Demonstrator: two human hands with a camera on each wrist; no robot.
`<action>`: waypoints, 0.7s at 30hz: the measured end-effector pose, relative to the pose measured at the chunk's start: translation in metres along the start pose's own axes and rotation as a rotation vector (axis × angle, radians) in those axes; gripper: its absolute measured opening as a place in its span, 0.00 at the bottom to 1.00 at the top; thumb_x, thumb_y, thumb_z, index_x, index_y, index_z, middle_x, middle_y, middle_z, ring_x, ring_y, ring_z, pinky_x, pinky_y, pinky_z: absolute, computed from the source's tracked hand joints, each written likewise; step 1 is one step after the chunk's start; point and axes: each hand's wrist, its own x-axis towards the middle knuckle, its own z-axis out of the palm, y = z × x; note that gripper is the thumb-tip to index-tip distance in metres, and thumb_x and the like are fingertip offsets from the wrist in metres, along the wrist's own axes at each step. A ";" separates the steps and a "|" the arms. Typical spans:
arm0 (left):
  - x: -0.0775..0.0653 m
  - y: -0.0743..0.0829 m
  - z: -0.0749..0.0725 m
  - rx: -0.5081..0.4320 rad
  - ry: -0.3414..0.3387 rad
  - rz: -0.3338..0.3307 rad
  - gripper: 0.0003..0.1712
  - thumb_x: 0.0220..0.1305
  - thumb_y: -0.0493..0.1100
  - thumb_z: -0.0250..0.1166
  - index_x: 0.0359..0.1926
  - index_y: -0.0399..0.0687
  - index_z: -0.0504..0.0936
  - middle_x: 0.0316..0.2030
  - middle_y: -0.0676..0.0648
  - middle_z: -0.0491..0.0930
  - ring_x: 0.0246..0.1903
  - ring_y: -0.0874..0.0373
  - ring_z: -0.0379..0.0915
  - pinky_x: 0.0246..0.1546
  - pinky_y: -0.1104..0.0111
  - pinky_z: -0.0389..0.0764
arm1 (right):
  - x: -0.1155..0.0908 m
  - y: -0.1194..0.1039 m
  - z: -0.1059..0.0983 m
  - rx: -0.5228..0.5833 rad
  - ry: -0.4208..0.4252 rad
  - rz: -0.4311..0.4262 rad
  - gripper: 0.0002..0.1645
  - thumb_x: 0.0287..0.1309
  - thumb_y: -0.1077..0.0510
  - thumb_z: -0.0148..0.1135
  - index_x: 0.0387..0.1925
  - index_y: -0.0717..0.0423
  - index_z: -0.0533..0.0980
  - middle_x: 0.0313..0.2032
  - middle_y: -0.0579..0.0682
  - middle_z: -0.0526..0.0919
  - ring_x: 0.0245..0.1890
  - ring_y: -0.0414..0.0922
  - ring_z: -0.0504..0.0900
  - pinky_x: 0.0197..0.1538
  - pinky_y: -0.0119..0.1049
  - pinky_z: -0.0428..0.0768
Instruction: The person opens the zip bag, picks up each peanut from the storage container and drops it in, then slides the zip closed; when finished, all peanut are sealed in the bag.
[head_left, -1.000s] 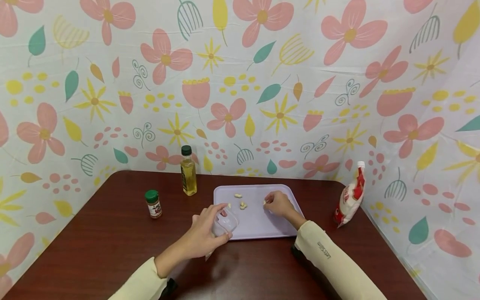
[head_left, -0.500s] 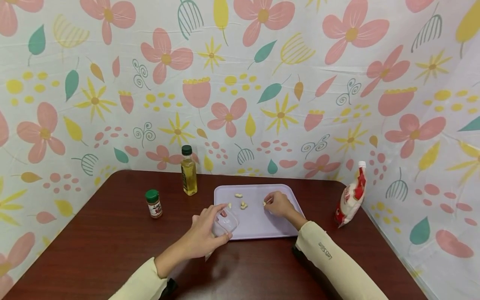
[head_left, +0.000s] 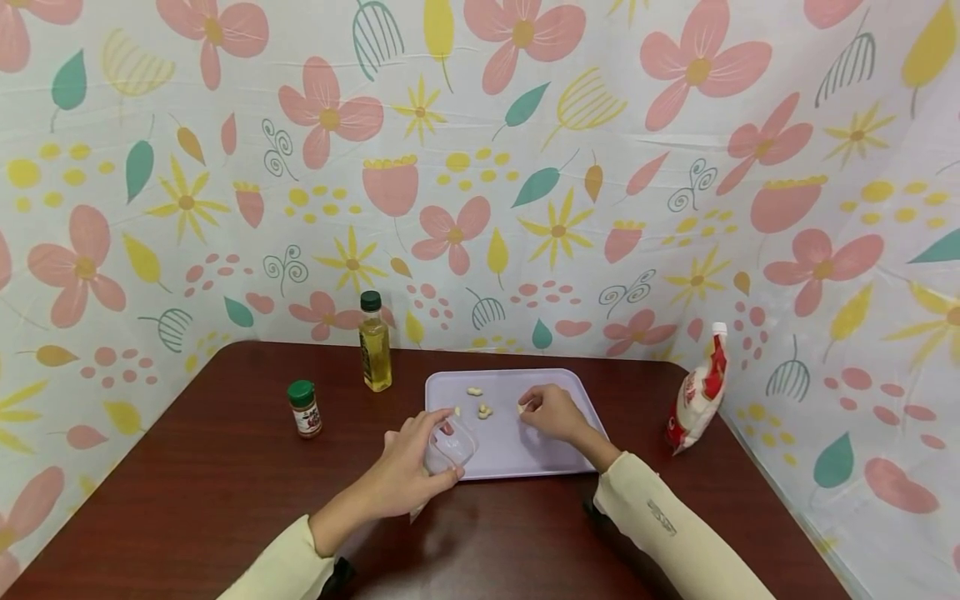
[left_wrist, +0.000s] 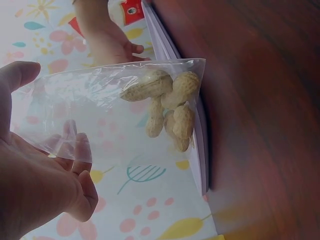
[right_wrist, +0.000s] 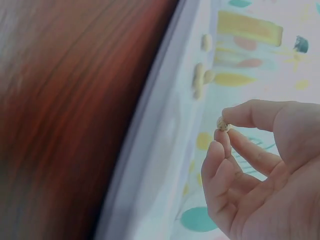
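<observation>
My left hand [head_left: 408,462] holds a clear plastic bag [left_wrist: 100,107] open by its mouth, at the tray's near left corner. Several unshelled peanuts [left_wrist: 155,85] lie in the bag's bottom end. Over the lilac tray [head_left: 510,454], my right hand [head_left: 553,412] pinches a single peanut [right_wrist: 223,124] between thumb and fingertips; most of that peanut is hidden by the fingers. More peanuts lie on the tray, one [head_left: 475,391] towards the back and a small cluster [head_left: 484,411] left of my right hand.
Left of the tray stand an oil bottle [head_left: 376,346] with a dark green cap and a green-lidded spice jar [head_left: 305,410]. A red and white pouch [head_left: 697,392] with a white cap stands at the table's right. Behind the table [head_left: 225,483] hangs a flowered curtain [head_left: 480,167].
My right hand has shifted slightly left over the tray with the peanut in its fingertips. The left hand and the bag have stayed in place.
</observation>
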 end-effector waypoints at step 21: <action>0.000 0.001 -0.001 0.002 -0.006 -0.021 0.43 0.55 0.51 0.72 0.68 0.42 0.66 0.51 0.50 0.75 0.47 0.56 0.66 0.40 0.59 0.56 | -0.035 -0.050 -0.008 0.112 -0.006 -0.139 0.08 0.52 0.65 0.69 0.37 0.59 0.84 0.27 0.46 0.82 0.20 0.39 0.77 0.26 0.35 0.76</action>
